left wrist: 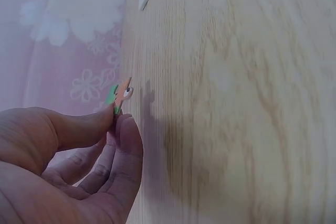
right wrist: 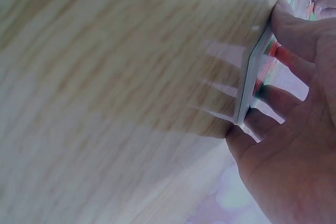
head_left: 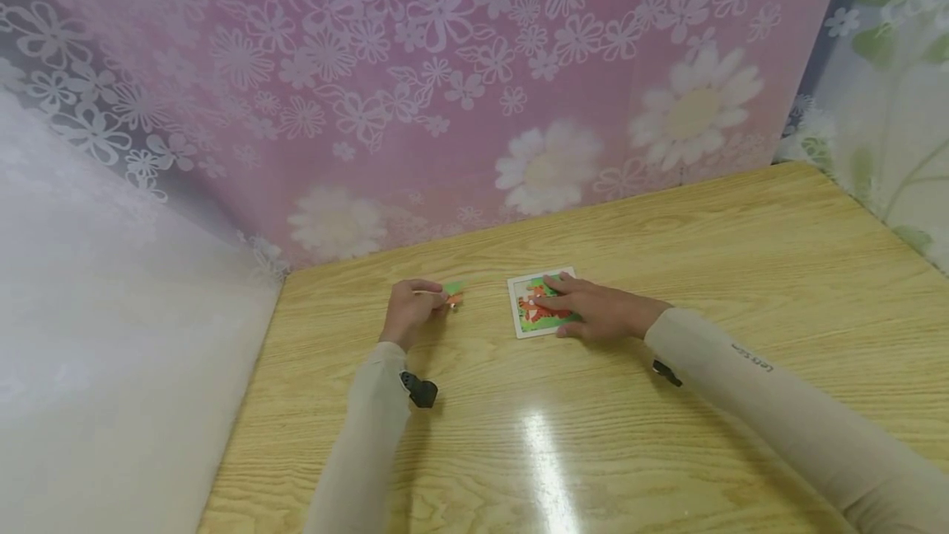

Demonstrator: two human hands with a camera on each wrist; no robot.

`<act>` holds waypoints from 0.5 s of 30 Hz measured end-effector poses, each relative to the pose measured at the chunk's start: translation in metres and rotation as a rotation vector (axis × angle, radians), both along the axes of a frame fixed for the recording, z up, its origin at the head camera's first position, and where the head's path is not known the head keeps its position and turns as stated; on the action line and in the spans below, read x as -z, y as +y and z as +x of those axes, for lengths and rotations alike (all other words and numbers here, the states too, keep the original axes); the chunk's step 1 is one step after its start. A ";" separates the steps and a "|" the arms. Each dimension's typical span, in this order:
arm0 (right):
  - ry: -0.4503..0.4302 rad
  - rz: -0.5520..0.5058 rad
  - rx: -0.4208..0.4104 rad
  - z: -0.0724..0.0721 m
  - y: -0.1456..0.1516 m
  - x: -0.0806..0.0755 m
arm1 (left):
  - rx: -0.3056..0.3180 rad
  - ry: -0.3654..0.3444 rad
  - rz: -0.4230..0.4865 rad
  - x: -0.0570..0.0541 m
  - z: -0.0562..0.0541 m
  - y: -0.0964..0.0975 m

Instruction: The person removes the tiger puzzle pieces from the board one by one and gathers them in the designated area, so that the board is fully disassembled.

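A jigsaw piece, green and orange with a printed eye (left wrist: 126,92), is pinched between the thumb and fingertips of my left hand (head_left: 415,307), held just above the table. To its right lies a small white-framed jigsaw puzzle (head_left: 513,311) showing an orange striped animal on green. A pale patch shows at the picture's upper left. My right hand (head_left: 604,309) rests on the puzzle with its fingers spread over the picture. In the right wrist view, the thumb touches the near edge of the frame (right wrist: 248,85) and the little finger reaches past its corner. The hand covers the puzzle's right part.
Both hands work over a wood-grain table (head_left: 474,452). A pink flowered curtain (head_left: 445,105) hangs along its far edge, with pale sheeting (head_left: 111,311) on the left and a leaf-patterned sheet (head_left: 890,105) on the right.
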State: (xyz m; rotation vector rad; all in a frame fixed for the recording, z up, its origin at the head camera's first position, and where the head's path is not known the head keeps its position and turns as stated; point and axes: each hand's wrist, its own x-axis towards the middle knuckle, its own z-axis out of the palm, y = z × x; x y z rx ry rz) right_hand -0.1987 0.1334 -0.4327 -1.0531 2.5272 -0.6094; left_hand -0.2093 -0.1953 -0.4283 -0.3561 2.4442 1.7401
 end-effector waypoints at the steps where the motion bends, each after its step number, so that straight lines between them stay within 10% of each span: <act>1: -0.003 -0.001 0.002 0.000 0.000 0.000 | -0.003 -0.003 0.005 0.000 0.000 -0.001; 15: -0.032 -0.012 0.019 -0.001 0.001 0.002 | -0.024 -0.058 -0.006 -0.003 0.004 -0.005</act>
